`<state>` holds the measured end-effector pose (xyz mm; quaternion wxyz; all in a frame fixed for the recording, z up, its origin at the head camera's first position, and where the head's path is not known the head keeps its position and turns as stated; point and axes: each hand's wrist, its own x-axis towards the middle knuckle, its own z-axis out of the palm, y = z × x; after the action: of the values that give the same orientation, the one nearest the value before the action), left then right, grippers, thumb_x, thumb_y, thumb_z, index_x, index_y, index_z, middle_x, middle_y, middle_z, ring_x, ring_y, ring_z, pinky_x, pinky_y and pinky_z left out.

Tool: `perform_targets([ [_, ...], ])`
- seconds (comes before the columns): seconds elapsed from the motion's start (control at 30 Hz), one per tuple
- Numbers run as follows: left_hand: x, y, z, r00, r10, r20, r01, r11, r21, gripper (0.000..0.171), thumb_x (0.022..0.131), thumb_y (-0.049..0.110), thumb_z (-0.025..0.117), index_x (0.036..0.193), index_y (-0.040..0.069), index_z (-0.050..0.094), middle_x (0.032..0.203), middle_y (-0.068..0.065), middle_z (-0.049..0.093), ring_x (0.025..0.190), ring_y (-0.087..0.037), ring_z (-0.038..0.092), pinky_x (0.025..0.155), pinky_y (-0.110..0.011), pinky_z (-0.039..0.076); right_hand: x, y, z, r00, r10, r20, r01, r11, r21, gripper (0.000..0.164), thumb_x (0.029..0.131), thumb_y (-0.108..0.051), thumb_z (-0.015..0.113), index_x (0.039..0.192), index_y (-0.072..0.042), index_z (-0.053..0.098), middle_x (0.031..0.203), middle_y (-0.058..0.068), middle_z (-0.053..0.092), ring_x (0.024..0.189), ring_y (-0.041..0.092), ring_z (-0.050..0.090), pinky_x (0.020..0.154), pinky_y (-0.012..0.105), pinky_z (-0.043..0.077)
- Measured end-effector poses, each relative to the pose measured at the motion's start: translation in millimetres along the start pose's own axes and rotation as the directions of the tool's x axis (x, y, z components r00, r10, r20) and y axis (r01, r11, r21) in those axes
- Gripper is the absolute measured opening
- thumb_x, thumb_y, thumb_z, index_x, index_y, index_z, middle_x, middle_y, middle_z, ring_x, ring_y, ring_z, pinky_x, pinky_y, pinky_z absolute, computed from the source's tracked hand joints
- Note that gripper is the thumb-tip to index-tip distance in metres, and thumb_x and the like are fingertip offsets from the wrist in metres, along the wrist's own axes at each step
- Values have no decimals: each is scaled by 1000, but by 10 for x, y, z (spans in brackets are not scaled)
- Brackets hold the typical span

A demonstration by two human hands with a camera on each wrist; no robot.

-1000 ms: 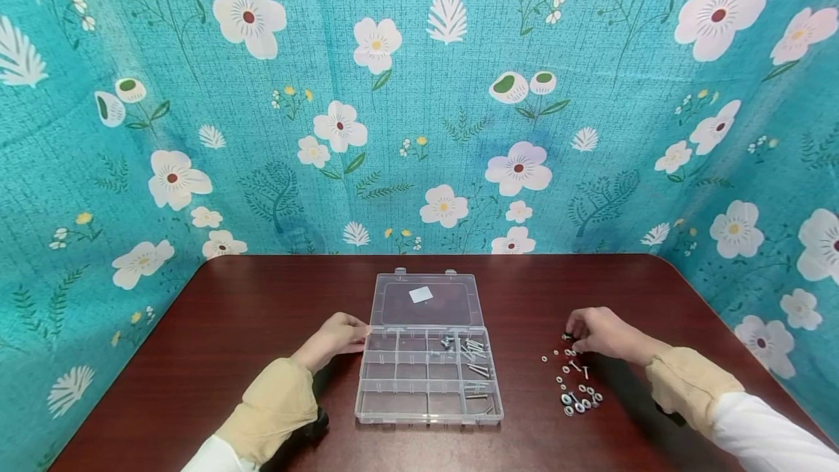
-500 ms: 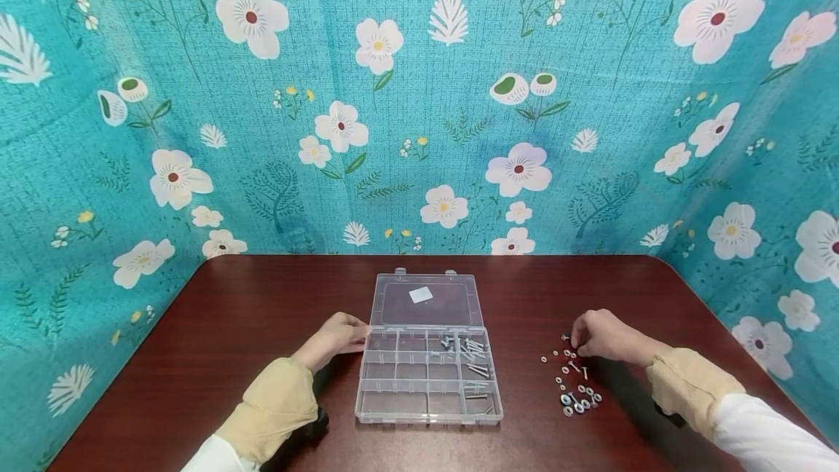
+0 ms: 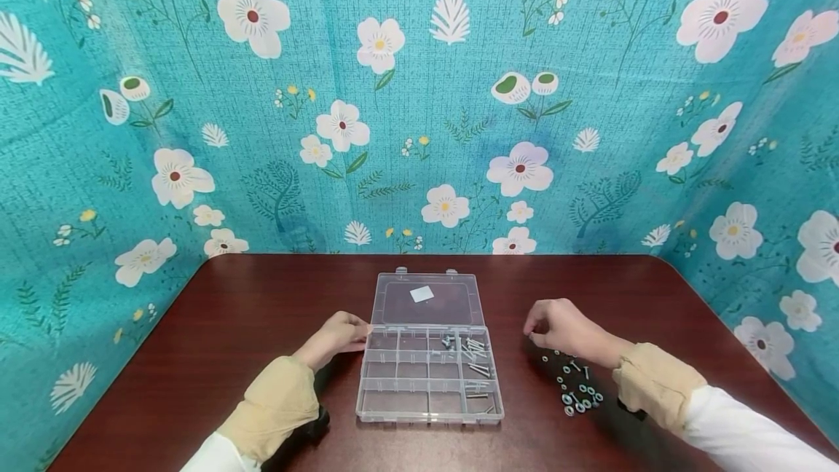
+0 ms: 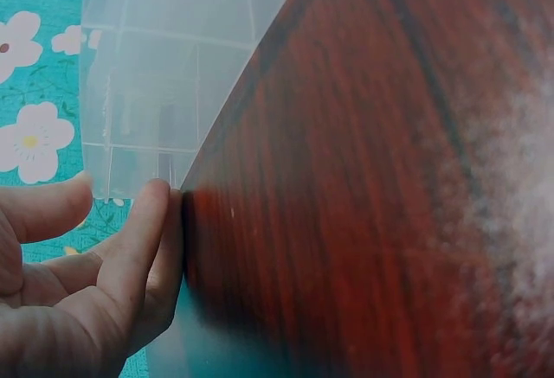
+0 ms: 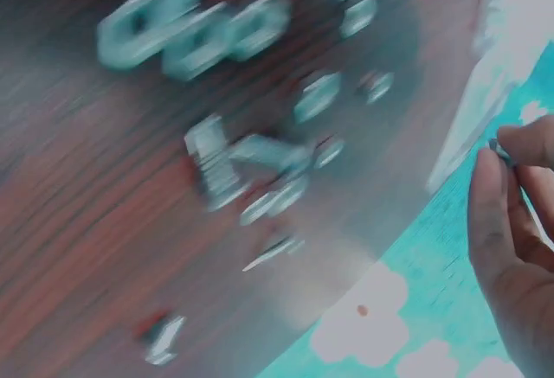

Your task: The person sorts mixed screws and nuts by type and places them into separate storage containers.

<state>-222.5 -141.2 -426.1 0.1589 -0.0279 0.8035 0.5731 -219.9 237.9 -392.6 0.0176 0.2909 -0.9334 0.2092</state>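
Observation:
A clear plastic compartment box (image 3: 393, 402) lies with its lid (image 3: 429, 310) folded back on the table. My left hand (image 3: 336, 337) holds its left side near the hinge; in the left wrist view the thumb (image 4: 52, 209) is at one edge of the side wall and the fingers at the other. To the right of the box, my right hand (image 3: 569, 325) is above the table. Between its thumb and index fingertips it pinches a small metal piece (image 5: 497, 147), mostly covered, kind unclear. Long screws (image 3: 477, 370) fill the right column of compartments; small fasteners (image 3: 448, 342) sit beside them.
Loose washers and nuts (image 3: 580, 408) and a few screws (image 3: 586, 372) lie scattered on the dark red table (image 3: 262, 297), right of the box. They look blurred in the right wrist view. A flowered teal cloth (image 3: 419, 93) hangs behind and beside the table.
My right hand has moved left, away from the scattered fasteners and closer to the box. The small screw that lay by its fingertips no longer shows there. My left hand has stayed put.

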Motion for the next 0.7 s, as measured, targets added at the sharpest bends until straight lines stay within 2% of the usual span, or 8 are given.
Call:
perform_targets([
  [0.2,2,8,0,1000,0,1,0,1000,-12,23,91,0,50,103,-19,56,100,-23,60,95,-29,58,79,-37,54,173,-299,83,992,-109,-63,115,990,85,11,71,1,70,74,-9,70,76,-6,60,70,10,54,55,21,49],
  [0.37,6,6,-10,1000,10,15,-10,1000,-10,23,91,0,49,103,-19,55,98,-23,60,91,-27,59,79,-38,53,339,-484,191,984,-167,-67,176,969,173,9,73,1,69,76,-7,71,77,-4,62,67,8,54,56,20,50],
  [0.7,-2,-10,0,1000,-1,1,1,1000,0,25,91,1,50,105,-19,55,103,-25,59,100,-34,56,80,-37,53,546,-704,338,988,-155,-4,151,952,265,6,79,-4,68,84,-6,71,81,-5,63,74,6,56,64,20,53],
])
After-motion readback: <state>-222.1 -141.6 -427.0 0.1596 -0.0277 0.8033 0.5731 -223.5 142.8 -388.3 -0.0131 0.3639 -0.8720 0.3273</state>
